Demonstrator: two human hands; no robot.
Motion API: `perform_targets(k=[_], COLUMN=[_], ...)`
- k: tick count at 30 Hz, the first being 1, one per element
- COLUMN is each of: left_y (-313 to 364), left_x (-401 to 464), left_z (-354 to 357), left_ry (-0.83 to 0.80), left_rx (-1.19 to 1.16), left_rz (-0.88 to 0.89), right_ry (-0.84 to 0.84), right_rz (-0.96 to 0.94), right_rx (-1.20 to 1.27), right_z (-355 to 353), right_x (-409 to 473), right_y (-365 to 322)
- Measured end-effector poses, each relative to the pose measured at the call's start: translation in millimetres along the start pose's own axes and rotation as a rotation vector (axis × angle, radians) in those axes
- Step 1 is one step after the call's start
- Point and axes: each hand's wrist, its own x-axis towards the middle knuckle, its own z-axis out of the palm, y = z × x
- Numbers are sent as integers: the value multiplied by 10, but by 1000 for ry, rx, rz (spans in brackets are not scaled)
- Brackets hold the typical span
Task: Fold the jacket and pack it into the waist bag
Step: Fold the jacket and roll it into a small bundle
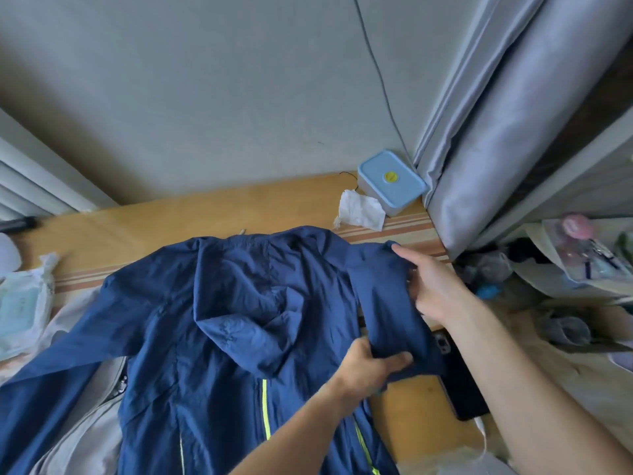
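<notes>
A navy blue jacket (219, 323) with neon yellow zippers lies spread on the yellow mat, hood folded down over its chest. Its left sleeve stretches out to the left. The right sleeve (383, 296) is lifted and bent inward. My right hand (431, 289) pinches that sleeve near the shoulder, index finger pointing along the fabric. My left hand (370, 368) grips the lower part of the same sleeve from below. A dark flat thing (462, 389) lies under the sleeve at the right; whether it is the waist bag I cannot tell.
A light blue lidded box (390, 181) and a crumpled white tissue (359, 209) sit at the mat's far right corner by the grey curtain (496, 132). A wipes pack (20, 303) lies at the left. A grey garment (85, 423) lies under the jacket. Clutter fills the right.
</notes>
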Motion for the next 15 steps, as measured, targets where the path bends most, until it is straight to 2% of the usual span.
perform_targets(k=[2,4,10,13,15], left_y=[149,375,1192,1321,1221], left_x=[-69,-162,-674,-900,-967], left_z=[-114,-329,-1201,-1899,-2339], left_ry=[75,102,116,162,206], left_rx=[-146,-315,-567,-793,-961], left_rz=[30,69,199,284,304], right_ry=[-2,11,-176,-133,-110], right_rz=[-51,-102,-428,-613,-603], right_rx=[33,-76,-869,-1228,-1388], right_z=[-75,-123,292,616,759], right_x=[-1,17,205,361,479], right_y=[-19,50,415,438,485])
